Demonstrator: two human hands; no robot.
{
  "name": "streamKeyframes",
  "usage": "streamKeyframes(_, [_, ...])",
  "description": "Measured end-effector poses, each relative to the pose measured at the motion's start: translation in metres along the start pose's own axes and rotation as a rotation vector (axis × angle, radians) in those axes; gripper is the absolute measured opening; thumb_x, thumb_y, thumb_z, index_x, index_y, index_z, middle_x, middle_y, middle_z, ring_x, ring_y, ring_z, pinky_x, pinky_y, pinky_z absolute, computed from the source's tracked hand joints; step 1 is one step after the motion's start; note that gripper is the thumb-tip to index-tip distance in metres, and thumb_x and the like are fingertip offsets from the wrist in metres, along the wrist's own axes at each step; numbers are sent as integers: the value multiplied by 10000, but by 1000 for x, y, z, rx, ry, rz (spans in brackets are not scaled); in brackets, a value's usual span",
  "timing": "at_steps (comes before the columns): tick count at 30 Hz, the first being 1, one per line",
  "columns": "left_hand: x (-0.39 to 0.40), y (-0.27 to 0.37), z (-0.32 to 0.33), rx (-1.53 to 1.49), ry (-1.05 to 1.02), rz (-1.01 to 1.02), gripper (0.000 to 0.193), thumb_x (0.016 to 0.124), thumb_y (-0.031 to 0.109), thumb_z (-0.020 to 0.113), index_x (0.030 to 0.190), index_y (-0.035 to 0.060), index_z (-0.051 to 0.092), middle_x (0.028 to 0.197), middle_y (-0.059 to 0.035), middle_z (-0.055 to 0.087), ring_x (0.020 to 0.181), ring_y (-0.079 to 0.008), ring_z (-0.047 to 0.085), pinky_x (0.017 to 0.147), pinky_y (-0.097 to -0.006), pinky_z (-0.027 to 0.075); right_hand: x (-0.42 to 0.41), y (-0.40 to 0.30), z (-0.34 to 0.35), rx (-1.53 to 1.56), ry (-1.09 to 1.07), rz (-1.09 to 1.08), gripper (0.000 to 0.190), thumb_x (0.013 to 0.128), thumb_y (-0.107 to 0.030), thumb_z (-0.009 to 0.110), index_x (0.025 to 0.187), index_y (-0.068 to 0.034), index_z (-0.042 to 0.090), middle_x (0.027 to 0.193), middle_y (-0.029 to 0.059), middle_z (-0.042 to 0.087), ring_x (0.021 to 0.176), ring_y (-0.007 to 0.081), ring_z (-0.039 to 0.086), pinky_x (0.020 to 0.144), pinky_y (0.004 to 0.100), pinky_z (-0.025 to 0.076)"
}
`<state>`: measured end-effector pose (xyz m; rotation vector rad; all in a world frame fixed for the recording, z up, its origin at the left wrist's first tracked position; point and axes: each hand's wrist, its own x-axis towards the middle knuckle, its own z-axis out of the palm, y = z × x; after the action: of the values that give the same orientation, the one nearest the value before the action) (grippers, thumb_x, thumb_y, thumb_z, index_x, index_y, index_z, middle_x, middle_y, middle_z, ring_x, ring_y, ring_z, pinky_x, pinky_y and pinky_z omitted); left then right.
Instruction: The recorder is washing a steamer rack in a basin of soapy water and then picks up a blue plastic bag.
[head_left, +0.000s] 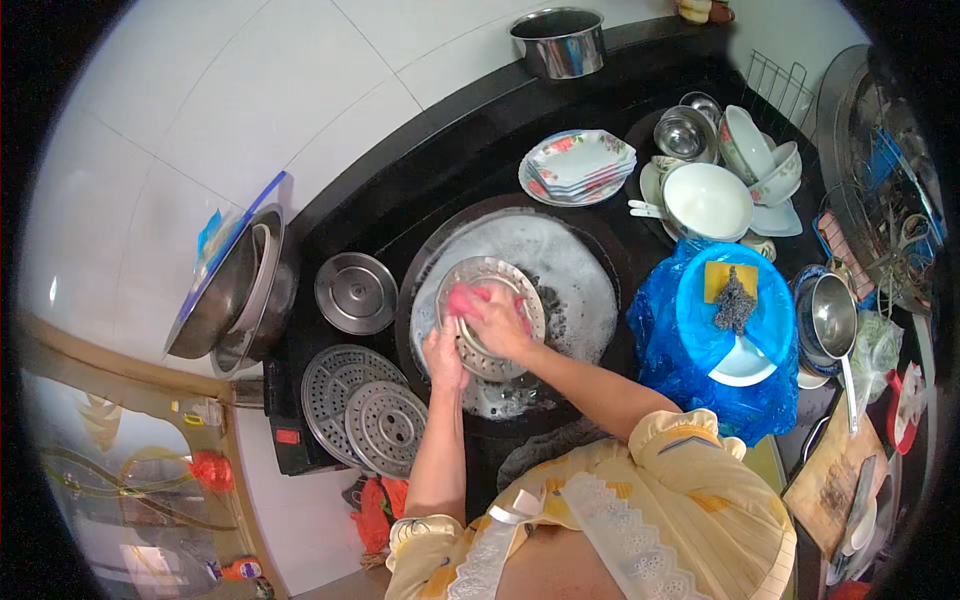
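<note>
My left hand (448, 358) grips the near left rim of a round perforated metal steamer plate (491, 361). The plate is tilted over a wide wok (592, 277) of foamy water. Pressed against the plate's upper face is a pink cloth (469, 301), held under my right hand (501, 324). That hand is somewhat blurred and hides part of the cloth and the plate's middle. Left of the wok lie a round metal lid (356, 293) and two more perforated steamer plates, the smaller (386, 427) overlapping the larger (337, 382).
Stacked floral dishes (581, 161) stand behind the wok, with bowls (709, 202) to their right. A blue-bagged basin (739, 371) holds a yellow sponge (712, 279) and steel scourer (734, 304). Farther right are a ladle (832, 319), cutting board (825, 487) and knife (857, 495). Metal basins (225, 307) lean at left.
</note>
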<state>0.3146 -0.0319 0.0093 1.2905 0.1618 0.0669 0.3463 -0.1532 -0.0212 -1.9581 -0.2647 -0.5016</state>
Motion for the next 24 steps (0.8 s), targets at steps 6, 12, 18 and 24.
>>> streamKeyframes(6, [15,11,4,25,92,9,203,783,46,581,968,-37,590,869,-75,602,737,-156,577,650,-292,482,-49,-15,-22,138,-188,-213,344,761,-82,581,1103,-99,616,1096,161,497,1013,355,448,875,427,380])
streamKeyframes(12, [2,9,4,-115,17,-47,330,724,-31,537,1051,-58,564,932,-127,627,792,-219,635,730,-347,530,-70,5,-40,14,-183,-227,486,729,-46,581,1211,-100,553,1053,177,497,988,349,455,876,417,386])
streamKeyframes(18, [-18,2,12,-40,-123,-48,337,690,-103,510,1015,-70,593,944,-119,645,786,-200,642,722,-318,521,-27,7,-36,-82,87,-43,431,796,-77,570,1225,-69,528,1008,195,480,957,362,446,859,436,356])
streamKeyframes(24, [-39,-6,16,-18,-144,-38,359,680,-104,515,1030,-71,588,936,-81,643,814,-183,627,741,-306,500,29,30,-40,-206,355,241,384,837,-165,558,1216,-110,537,957,193,486,938,357,440,854,431,364])
